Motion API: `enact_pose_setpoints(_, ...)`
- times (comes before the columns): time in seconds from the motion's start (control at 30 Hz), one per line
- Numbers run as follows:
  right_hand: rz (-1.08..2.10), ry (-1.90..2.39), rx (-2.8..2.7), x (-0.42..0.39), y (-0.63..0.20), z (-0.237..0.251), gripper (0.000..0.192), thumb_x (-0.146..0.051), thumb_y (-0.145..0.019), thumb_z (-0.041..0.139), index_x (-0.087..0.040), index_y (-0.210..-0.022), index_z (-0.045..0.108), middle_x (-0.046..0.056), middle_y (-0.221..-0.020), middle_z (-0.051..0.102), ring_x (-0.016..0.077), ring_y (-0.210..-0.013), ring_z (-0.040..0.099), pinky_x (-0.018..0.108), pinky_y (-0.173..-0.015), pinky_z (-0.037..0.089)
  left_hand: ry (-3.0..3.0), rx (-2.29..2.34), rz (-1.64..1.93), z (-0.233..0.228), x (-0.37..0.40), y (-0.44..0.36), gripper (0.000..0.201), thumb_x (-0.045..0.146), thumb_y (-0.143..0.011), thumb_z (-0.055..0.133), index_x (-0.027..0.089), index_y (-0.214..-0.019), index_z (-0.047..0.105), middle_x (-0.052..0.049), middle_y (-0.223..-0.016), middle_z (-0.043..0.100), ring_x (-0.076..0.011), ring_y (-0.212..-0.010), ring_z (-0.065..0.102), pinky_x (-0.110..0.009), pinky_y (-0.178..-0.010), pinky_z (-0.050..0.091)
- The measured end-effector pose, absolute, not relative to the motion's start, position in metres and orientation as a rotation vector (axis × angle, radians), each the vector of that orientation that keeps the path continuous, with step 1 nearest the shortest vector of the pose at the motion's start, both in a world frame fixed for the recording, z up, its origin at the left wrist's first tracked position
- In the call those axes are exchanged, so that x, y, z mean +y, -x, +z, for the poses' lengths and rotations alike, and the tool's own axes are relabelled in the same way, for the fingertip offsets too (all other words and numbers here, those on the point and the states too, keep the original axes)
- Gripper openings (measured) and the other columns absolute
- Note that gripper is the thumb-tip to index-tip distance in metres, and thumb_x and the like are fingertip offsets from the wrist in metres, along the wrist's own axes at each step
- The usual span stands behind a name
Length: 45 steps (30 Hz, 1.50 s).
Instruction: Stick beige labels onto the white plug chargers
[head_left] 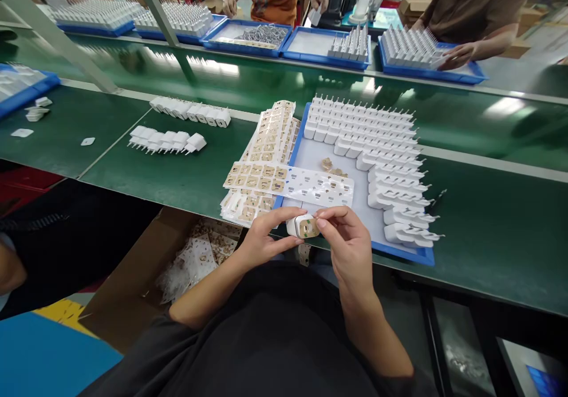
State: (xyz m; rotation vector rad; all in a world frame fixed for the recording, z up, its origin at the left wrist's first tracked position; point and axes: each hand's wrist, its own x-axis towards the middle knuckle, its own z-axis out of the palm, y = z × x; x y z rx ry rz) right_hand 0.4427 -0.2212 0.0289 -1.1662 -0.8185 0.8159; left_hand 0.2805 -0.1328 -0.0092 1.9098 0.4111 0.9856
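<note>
Between my hands is a white plug-in charger (293, 226) with a tan adhesive sticker (307, 227) on the face turned to me. My left hand (266, 237) grips the charger's body between thumb and fingers. Thumb and forefinger of my right hand (348, 240) pinch at the sticker's right edge; whether they hold the sticker itself I cannot tell. Just beyond, a partly used sticker sheet (319, 185) lies across a stack of sheets (268, 142) and a blue tray (402, 253). Rows of white chargers (377, 148), pins up, fill the tray's far and right sides.
Two rows of chargers (168, 141) lie left on the green bench (213, 178). Tan sticker scraps (332, 166) sit in the tray. A cardboard box of waste (195, 261) stands below the edge. Across the conveyor (266, 74), co-workers handle chargers at blue trays (306, 39).
</note>
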Motion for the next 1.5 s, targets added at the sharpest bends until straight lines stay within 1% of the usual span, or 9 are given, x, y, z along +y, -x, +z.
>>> enact_pose_setpoints(0.2,0.810,1.174,-0.825,-0.222,-0.442,0.030,0.003,-0.025,-0.088,0.074,-0.025,-0.087,0.071,-0.002,-0.086,0.068,0.0137,-0.083,0.063,0.025,-0.078,0.050,-1.916,0.414,0.985,-0.008,-0.133,-0.280,0.048,0.030,-0.087,0.077,0.026,-0.133,0.064,-0.009,-0.123,0.074,-0.0243,-0.112,0.071,-0.035,-0.098,0.056)
enact_pose_setpoints(0.67,0.743,1.247,-0.881,-0.225,-0.439,0.032,0.004,-0.026,-0.089,0.072,-0.024,-0.088,0.069,-0.001,-0.086,0.067,0.0153,-0.084,0.064,0.029,-0.080,0.052,-1.936,0.408,1.000,-0.007,-0.133,-0.280,0.049,0.030,-0.086,0.078,0.026,-0.132,0.063,-0.009,-0.122,0.074,-0.0233,-0.112,0.071,-0.033,-0.097,0.055)
enact_pose_setpoints(0.87,0.607,1.310,-0.929,-0.223,-0.434,0.031,0.010,-0.025,-0.086,0.077,-0.025,-0.090,0.068,-0.001,-0.087,0.068,0.0170,-0.088,0.064,0.032,-0.084,0.051,-1.956,0.381,1.019,-0.004,-0.133,-0.282,0.048,0.030,-0.087,0.076,0.025,-0.133,0.063,-0.010,-0.123,0.074,-0.0244,-0.115,0.070,-0.036,-0.100,0.056)
enact_pose_setpoints(1.07,0.497,1.382,-0.979,-0.223,-0.430,0.031,0.008,-0.026,-0.088,0.074,-0.024,-0.089,0.066,0.001,-0.085,0.068,0.0192,-0.087,0.065,0.034,-0.082,0.052,-1.976,0.374,1.047,-0.001,-0.133,-0.283,0.050,0.026,-0.086,0.078,0.026,-0.134,0.062,-0.010,-0.124,0.073,-0.0239,-0.116,0.070,-0.037,-0.102,0.056)
enact_pose_setpoints(1.2,0.265,1.471,-1.144,-0.222,-0.430,0.035,0.008,-0.021,-0.088,0.072,-0.025,-0.090,0.065,0.001,-0.085,0.067,0.0189,-0.083,0.064,0.035,-0.080,0.052,-1.984,0.392,1.072,-0.003,-0.135,-0.282,0.046,0.026,-0.087,0.077,0.025,-0.131,0.063,-0.011,-0.124,0.073,-0.0250,-0.116,0.069,-0.039,-0.101,0.056)
enact_pose_setpoints(1.3,0.112,1.501,-1.183,-0.219,-0.435,0.036,0.013,-0.019,-0.086,0.073,-0.026,-0.094,0.065,0.002,-0.089,0.064,0.0197,-0.087,0.061,0.036,-0.083,0.051,-1.962,0.402,1.119,-0.007,-0.137,-0.281,0.045,0.025,-0.086,0.078,0.025,-0.128,0.064,-0.011,-0.126,0.072,-0.0255,-0.117,0.069,-0.041,-0.101,0.056)
enact_pose_setpoints(1.37,0.227,1.452,-1.103,-0.218,-0.438,0.033,0.011,-0.021,-0.088,0.071,-0.026,-0.096,0.066,0.003,-0.094,0.062,0.0199,-0.092,0.060,0.036,-0.085,0.052,-1.925,0.404,1.146,-0.010,-0.138,-0.281,0.047,0.022,-0.084,0.079,0.026,-0.129,0.063,-0.012,-0.129,0.070,-0.0260,-0.120,0.067,-0.042,-0.103,0.054)
enact_pose_setpoints(1.5,0.794,1.162,-0.964,-0.217,-0.436,0.026,0.011,-0.026,-0.092,0.066,-0.027,-0.103,0.067,0.004,-0.106,0.064,0.0206,-0.106,0.063,0.036,-0.093,0.054,-1.920,0.385,1.204,-0.011,-0.140,-0.285,0.050,0.016,-0.083,0.079,0.026,-0.128,0.061,-0.012,-0.132,0.068,-0.0254,-0.124,0.065,-0.042,-0.104,0.054)
